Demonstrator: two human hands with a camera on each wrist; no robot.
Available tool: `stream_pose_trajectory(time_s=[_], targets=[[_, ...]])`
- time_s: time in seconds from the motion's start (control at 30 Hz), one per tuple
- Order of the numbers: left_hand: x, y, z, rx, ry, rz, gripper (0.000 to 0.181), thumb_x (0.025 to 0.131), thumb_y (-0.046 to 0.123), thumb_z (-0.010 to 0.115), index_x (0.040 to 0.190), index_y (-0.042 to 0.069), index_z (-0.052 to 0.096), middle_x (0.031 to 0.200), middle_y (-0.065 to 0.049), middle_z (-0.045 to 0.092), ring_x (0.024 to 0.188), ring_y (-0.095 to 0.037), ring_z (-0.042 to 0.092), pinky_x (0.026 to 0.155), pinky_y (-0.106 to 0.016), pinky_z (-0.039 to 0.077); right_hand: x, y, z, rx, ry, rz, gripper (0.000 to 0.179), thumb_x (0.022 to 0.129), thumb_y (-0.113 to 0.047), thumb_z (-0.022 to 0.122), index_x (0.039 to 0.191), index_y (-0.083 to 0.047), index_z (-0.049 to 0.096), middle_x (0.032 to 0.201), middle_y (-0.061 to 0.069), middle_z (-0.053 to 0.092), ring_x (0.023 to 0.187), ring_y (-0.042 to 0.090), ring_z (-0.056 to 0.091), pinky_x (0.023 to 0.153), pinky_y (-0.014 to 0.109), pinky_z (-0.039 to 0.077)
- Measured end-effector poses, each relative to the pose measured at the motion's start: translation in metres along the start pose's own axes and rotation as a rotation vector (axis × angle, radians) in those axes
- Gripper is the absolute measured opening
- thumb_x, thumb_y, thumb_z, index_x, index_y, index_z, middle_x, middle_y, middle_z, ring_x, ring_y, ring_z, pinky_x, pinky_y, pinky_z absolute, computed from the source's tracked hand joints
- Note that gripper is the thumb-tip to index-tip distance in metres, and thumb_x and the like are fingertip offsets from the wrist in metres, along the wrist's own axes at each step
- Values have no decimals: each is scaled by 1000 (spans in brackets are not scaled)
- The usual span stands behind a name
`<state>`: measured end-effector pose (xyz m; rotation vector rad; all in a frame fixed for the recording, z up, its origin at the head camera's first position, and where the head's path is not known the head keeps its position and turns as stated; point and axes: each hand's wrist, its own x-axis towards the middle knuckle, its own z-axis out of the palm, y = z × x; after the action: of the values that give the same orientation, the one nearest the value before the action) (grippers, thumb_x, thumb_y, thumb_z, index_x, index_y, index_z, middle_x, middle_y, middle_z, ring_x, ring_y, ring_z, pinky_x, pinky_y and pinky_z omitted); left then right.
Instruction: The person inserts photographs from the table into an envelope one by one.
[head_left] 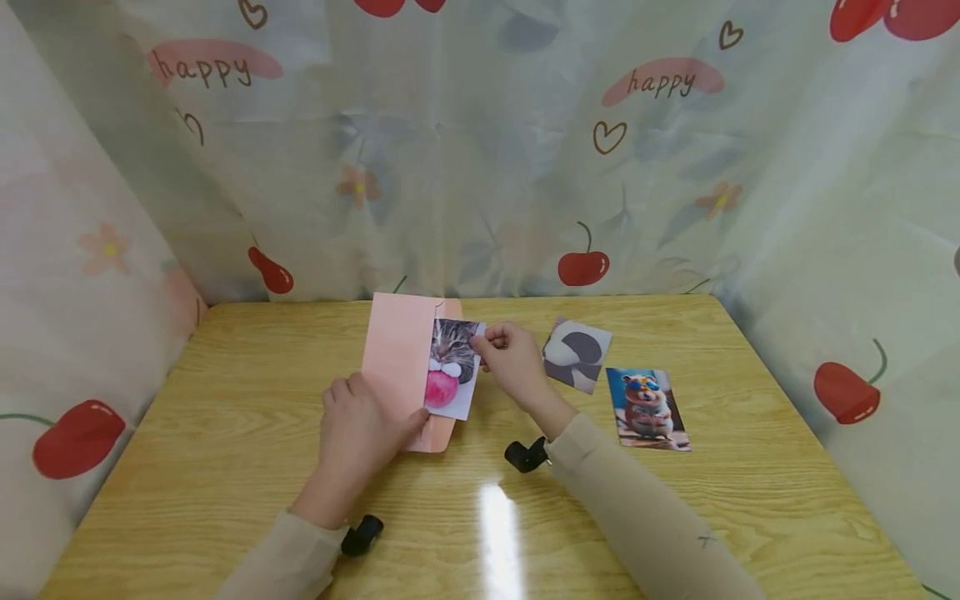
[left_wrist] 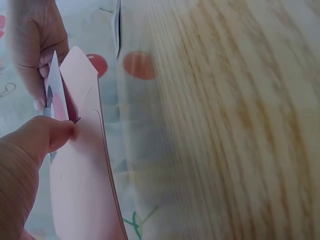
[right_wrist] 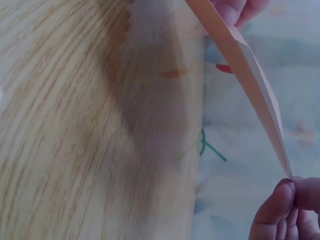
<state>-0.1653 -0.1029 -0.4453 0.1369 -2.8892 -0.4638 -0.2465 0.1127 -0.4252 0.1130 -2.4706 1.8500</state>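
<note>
A pink envelope (head_left: pixel 397 350) is held up over the wooden table, its opening facing right. My left hand (head_left: pixel 362 433) grips its lower left part, thumb at the mouth near the flap. Partly inside the envelope sits a cat photo (head_left: pixel 455 367) showing a tabby and a pink ball; its left part is hidden by the envelope. My right hand (head_left: pixel 517 364) pinches the photo's right edge between thumb and fingers. In the left wrist view the photo (left_wrist: pixel 59 100) stands in the gaping envelope mouth. The right wrist view shows the right fingertips (right_wrist: pixel 275 205) closed on the edge.
Two more photos lie on the table (head_left: pixel 247 392) to the right: a grey and white one (head_left: pixel 576 354) behind, and a hamster in sunglasses (head_left: pixel 648 408) nearer. Black wrist cameras (head_left: pixel 363 535) sit by both cuffs. A patterned curtain (head_left: pixel 480 167) encloses the back and sides.
</note>
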Motion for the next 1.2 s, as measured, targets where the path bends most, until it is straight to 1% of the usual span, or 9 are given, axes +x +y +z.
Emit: stream_pose_trajectory(time_s=[0.1,0.2,0.43,0.57,0.63,0.8,0.87,1.03,1.2], targets=[[0,2,-1,5,-27,-22,103,65,70,72,117,-13,42,107,-28,46,100,-40,43,85,-49,41,-1,-3,2,-42,15,-17,19,91,-22,69,92,-5,61,81,10,60,72,29,66,65,38,54],[0,1,0,16,-29,-26,102,65,69,73,117,-13,41,106,-28,46,99,-40,42,82,-48,42,-2,-6,3,-65,13,-26,18,90,-22,70,92,-6,61,81,9,59,71,28,65,63,33,53],[-1,1,3,39,-6,-12,102,64,69,73,115,-13,41,103,-28,46,95,-39,43,78,-46,43,0,-8,3,44,-89,31,18,90,-16,69,97,-2,61,85,13,63,79,36,66,75,47,54],[-1,2,3,48,-1,-13,103,63,68,74,116,-14,40,103,-28,45,95,-39,42,76,-46,44,3,-9,2,78,-142,62,16,91,-12,67,99,1,62,87,14,66,84,40,66,77,49,53],[-2,2,3,51,8,-10,103,63,68,75,116,-14,40,103,-28,45,94,-39,43,75,-46,45,3,-10,2,38,-145,59,15,91,-12,68,98,0,63,85,13,66,83,39,67,75,47,54],[-4,3,2,39,33,-3,104,63,66,76,116,-15,39,102,-29,45,92,-39,44,72,-48,47,1,-14,6,-159,-119,11,11,90,-16,69,93,-6,65,79,6,65,75,26,67,65,35,55],[-5,3,2,32,31,-7,104,63,65,77,117,-15,38,104,-29,44,93,-39,44,73,-49,47,1,-14,8,-177,-120,8,11,90,-16,69,93,-6,64,79,6,65,74,26,67,64,33,55],[-5,3,2,14,27,-11,103,63,64,77,117,-14,39,105,-29,44,95,-39,43,76,-49,46,5,-8,9,-77,-129,57,11,90,-11,68,93,-1,64,81,10,67,77,31,69,70,41,56],[-4,2,4,-27,16,9,101,63,66,76,115,-12,41,103,-27,45,95,-38,42,78,-47,42,8,-2,7,13,-125,129,10,91,-8,66,94,1,65,84,13,67,71,23,68,72,44,55]])
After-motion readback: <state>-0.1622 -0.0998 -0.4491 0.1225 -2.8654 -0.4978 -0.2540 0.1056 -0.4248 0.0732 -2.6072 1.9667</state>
